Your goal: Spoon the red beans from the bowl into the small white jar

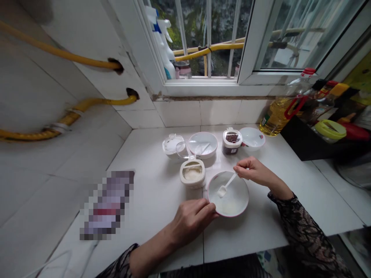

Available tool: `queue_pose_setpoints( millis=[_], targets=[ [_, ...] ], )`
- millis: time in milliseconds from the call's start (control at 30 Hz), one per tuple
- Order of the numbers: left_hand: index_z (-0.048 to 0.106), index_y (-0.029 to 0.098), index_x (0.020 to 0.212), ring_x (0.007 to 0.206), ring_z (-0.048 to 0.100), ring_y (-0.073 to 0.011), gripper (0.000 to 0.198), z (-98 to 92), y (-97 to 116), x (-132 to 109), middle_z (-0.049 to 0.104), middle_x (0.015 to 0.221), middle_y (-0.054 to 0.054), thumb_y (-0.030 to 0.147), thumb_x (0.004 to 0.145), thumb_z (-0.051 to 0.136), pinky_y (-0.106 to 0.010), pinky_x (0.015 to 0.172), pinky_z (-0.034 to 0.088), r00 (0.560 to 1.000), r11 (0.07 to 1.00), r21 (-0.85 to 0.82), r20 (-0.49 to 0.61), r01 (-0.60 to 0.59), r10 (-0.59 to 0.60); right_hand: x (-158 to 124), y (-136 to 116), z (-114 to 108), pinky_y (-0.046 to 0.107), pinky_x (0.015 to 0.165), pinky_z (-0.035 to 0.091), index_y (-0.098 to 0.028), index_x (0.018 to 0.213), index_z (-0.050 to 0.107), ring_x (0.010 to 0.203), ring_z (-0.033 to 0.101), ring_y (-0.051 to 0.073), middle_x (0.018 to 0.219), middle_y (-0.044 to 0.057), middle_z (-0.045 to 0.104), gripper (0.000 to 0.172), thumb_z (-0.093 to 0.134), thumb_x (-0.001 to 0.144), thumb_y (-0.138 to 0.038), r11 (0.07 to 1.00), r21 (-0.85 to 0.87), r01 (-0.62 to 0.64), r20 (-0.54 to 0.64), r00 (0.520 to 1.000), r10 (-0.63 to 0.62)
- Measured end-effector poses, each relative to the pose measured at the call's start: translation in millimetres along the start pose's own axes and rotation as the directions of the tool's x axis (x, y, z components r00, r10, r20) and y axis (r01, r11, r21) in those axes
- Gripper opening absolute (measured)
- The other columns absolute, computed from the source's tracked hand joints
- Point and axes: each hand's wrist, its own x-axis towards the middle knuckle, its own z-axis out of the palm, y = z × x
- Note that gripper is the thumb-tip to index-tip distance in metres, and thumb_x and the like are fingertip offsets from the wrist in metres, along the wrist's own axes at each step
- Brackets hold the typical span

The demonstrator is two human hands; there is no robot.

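Head view: right hand (255,172) pinching white spoon (231,181) by handle end — spoon's scoop inside bowl (240,193), left of that hand. Left hand (191,219) pinching bowl's near-left rim. Bowl on worktop (150,200), between both hands — open white jar (193,185) beyond left hand.

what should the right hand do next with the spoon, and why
Probably tip the spoon gently over the bowl: the right hand holds it by the handle, its scoop is over the bowl and seems to carry something white, and the left hand is at the rim, which should help keep the bowl steady.
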Motion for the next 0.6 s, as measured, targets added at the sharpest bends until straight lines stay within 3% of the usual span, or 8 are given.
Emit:
queue_pose_setpoints(
  millis=[233,400,500,600],
  targets=[
    [0.055,0.017,0.085,0.05,0.052,-0.009,0.021,-0.2,1,1,0.058,0.063,0.002,0.028,0.101,0.045,-0.02,0.049,0.037,1.0,1.0,0.029,-0.014,-0.006,0.007,6,2,1,0.024,0.047,0.024,-0.019,0.048,0.045,0.044,0.032,0.007,0.045,-0.004,0.042,0.048,0.058,0.078,-0.054,0.987,0.156,-0.03,-0.04,0.999,0.036],
    [0.055,0.017,0.085,0.05,0.051,-0.0098,0.023,2.0,0,-1,0.058,0.063,0.002,0.029,0.101,0.044,-0.022,0.047,0.037,1.0,0.999,0.039,-0.022,-0.01,0.011,13,-8,10,0.026,0.05,0.029,-0.02,0.048,0.043,0.045,0.035,0.009,0.044,-0.003,0.042,0.051,0.055,0.08,-0.058,0.983,0.179,0.047,-0.217,0.976,-0.007],
    [0.055,0.017,0.084,0.049,0.051,-0.0101,0.025,2.7,0,-2,0.058,0.063,0.002,0.03,0.101,0.044,-0.022,0.047,0.036,1.0,0.999,0.047,-0.017,-0.012,0.013,16,-21,21,0.027,0.052,0.031,-0.02,0.053,0.047,0.048,0.037,0.011,0.047,-0.003,0.043,0.044,0.049,0.088,-0.048,0.984,0.014,0.178,-0.434,0.887,-0.154],
    [0.055,0.017,0.083,0.049,0.05,-0.0101,0.026,2.3,0,-1,0.057,0.062,0.002,0.029,0.102,0.042,-0.023,0.046,0.035,1.0,0.998,0.053,-0.017,-0.018,0.019,18,-35,35,0.03,0.066,0.039,-0.02,0.057,0.046,0.053,0.041,0.012,0.052,-0.003,0.046,0.037,0.047,0.093,-0.031,0.879,-0.349,0.324,-0.54,0.697,-0.472]
  ],
)
